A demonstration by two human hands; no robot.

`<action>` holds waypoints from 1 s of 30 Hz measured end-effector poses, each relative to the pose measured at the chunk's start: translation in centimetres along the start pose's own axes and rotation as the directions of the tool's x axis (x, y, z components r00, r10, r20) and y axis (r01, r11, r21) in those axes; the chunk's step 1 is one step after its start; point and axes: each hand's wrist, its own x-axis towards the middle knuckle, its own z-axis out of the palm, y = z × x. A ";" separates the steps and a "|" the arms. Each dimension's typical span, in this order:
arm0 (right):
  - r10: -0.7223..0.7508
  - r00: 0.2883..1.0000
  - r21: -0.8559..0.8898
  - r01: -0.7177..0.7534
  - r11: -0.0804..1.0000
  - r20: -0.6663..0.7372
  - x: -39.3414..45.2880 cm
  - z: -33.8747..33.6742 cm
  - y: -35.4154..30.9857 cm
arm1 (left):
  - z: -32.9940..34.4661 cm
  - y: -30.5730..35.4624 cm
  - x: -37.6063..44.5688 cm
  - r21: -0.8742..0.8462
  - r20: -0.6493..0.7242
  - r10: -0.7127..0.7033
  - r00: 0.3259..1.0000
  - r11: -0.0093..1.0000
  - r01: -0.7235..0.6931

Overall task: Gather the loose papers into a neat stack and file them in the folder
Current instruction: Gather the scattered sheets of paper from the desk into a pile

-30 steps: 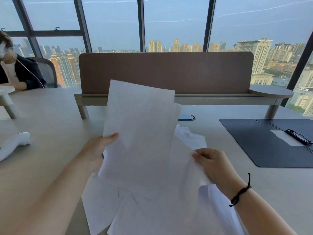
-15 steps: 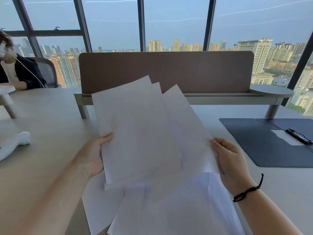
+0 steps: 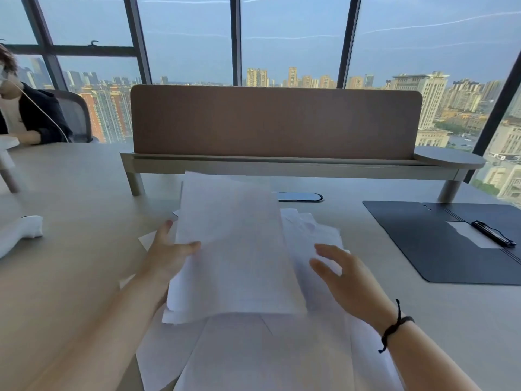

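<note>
My left hand grips the left edge of a small bunch of white sheets, held low and tilted over the desk. My right hand hovers just right of that bunch with fingers spread and nothing in it. More loose white papers lie scattered flat on the desk under and in front of both hands, some overlapping. A dark open folder lies flat at the right, with a black pen and a white sheet on its right half.
A brown divider panel on a raised shelf crosses the desk behind the papers. A white object lies at the left edge. Another person sits at the far left. A dark cable slot is beyond the papers.
The bunch of sheets has come down from upright toward the desk. My right hand has let go of its right edge and opened; my left hand keeps its hold.
</note>
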 end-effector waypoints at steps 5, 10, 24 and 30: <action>0.137 0.977 -0.457 -0.047 0.888 0.166 -0.3 0.8 0.8 | -1.6 -1.5 0.5 -0.408 0.273 -0.270 0.923 0.837 0.365; 0.146 0.965 -0.456 -0.031 0.889 0.218 -0.6 1.5 0.1 | 0.2 0.1 -1.8 -0.650 0.279 -0.217 0.935 0.674 0.350; 0.266 0.962 -0.362 -0.226 0.904 0.065 4.1 0.5 -3.0 | 3.4 0.4 -3.8 -0.135 -0.035 -0.086 0.996 0.988 0.081; 0.280 0.958 0.169 -0.286 0.943 0.060 3.2 0.5 -1.3 | 3.0 0.6 -3.6 -0.112 0.016 -0.087 0.996 0.990 0.088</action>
